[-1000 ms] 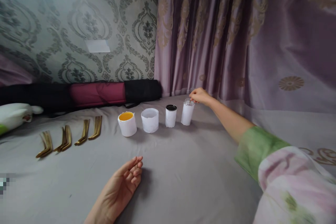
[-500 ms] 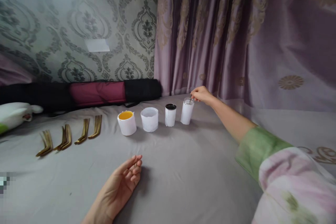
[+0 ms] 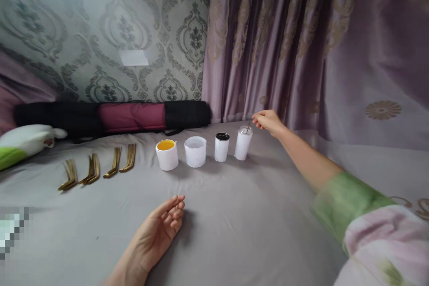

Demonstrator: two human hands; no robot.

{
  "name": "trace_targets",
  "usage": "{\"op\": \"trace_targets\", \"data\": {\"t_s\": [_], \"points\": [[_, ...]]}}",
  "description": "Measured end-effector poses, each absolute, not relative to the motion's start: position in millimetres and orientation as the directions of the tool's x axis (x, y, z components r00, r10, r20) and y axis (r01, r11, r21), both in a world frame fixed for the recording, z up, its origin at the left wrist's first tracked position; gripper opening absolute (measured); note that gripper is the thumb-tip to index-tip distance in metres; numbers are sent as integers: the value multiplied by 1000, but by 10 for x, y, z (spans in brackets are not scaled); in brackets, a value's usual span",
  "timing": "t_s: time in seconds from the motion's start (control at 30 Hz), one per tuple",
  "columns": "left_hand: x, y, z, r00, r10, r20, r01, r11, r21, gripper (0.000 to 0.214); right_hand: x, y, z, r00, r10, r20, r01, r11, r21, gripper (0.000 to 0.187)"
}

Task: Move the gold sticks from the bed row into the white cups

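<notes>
My right hand (image 3: 268,121) hovers just right of the rim of a tall white-wrapped clear jar (image 3: 241,146). A thin brownish stick (image 3: 248,127) leans upright in that jar, a small gap away from my loosely bent fingertips. Left of it stand a white-wrapped container with a dark rim and dark inside (image 3: 221,149), a wide whitish tub (image 3: 195,154) and a white tub with a yellow inside (image 3: 167,157). Palm turned sideways, my left hand (image 3: 162,223) rests near the front with loosely curled fingers and nothing in it.
Several bundles of thin, bent, gold-coloured sticks (image 3: 90,172) lie on the grey sheet (image 3: 234,214) at left. A white and green plush toy (image 3: 30,143) is beyond them. A long black and maroon roll (image 3: 132,117) lies along the wall; purple curtains (image 3: 254,44) hang behind.
My right hand has let go of the thin stick, which now stands in the tall jar, and has drawn slightly right. My left hand stays put. The view has shifted a little left.
</notes>
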State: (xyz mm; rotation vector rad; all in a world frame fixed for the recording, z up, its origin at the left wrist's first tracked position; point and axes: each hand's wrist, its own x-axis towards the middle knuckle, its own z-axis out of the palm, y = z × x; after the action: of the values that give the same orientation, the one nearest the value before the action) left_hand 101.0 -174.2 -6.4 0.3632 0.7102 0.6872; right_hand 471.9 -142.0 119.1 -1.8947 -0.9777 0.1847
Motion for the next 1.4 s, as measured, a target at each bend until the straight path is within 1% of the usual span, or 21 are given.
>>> {"op": "trace_targets", "data": {"t_s": [0.13, 0.23, 0.33, 0.57, 0.73, 0.87, 0.97, 1.07, 1.23, 1.4], "points": [[1001, -1744, -48, 562, 680, -472, -458, 730, 507, 13, 4531, -1525, 1232, 678, 657, 329, 552, -161, -818, 16], [983, -1732, -56, 584, 666, -463, -454, 742, 494, 15, 4353, -1600, 1227, 682, 643, 347, 538, -120, -834, 18], [965, -1711, -80, 599, 658, -456, -456, 749, 481, 16, 4179, -1656, 1182, 657, 664, 357, 526, -64, -848, 17], [947, -1687, -111, 631, 649, -426, -471, 756, 455, 15, 3762, -1764, 1039, 545, 760, 354, 500, 44, -865, 16], [943, -1672, -127, 644, 640, -419, -475, 764, 436, 16, 3482, -1765, 831, 456, 846, 276, 434, 60, -899, 23], [946, -1667, -133, 645, 642, -414, -477, 762, 439, 14, 3237, -1742, 600, 369, 910, 188, 406, 24, -914, 26], [953, -1669, -122, 635, 649, -418, -480, 756, 445, 14, 3031, -1738, 441, 314, 942, 119, 389, -13, -921, 27], [961, -1668, -113, 633, 647, -425, -477, 759, 443, 14, 2836, -1745, 290, 249, 964, 90, 396, -17, -918, 27], [971, -1658, -120, 635, 643, -428, -476, 762, 439, 14, 2609, -1769, 17, 165, 984, 73, 458, -11, -889, 30], [969, -1637, -147, 630, 642, -437, -476, 764, 437, 11, 2536, -1795, -192, 143, 981, 129, 558, 28, -829, 33]]}}
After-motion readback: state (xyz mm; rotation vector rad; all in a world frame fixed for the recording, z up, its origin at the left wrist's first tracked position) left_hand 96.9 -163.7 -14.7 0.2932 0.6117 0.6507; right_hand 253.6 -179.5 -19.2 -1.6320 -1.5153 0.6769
